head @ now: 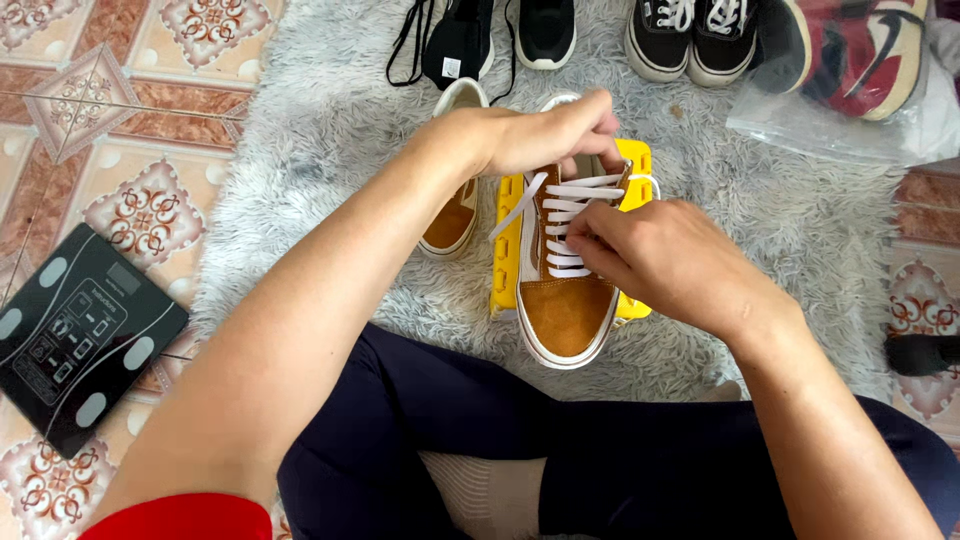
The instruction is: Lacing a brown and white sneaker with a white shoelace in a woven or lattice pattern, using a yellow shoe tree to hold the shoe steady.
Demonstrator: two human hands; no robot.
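A tan suede sneaker with white laces rests on a yellow plastic stand on a grey shaggy rug. My left hand reaches over the shoe's top and grips the tongue or collar area. My right hand pinches the white lace at the middle eyelets on the shoe's right side. A loose lace end trails off to the left. The matching second tan sneaker lies just left of the stand, partly hidden by my left forearm.
Black sneakers, a black-and-white pair and a red-and-black shoe in a clear plastic bag line the rug's far edge. A black bathroom scale lies on the patterned tiles at left. My dark-trousered legs are below.
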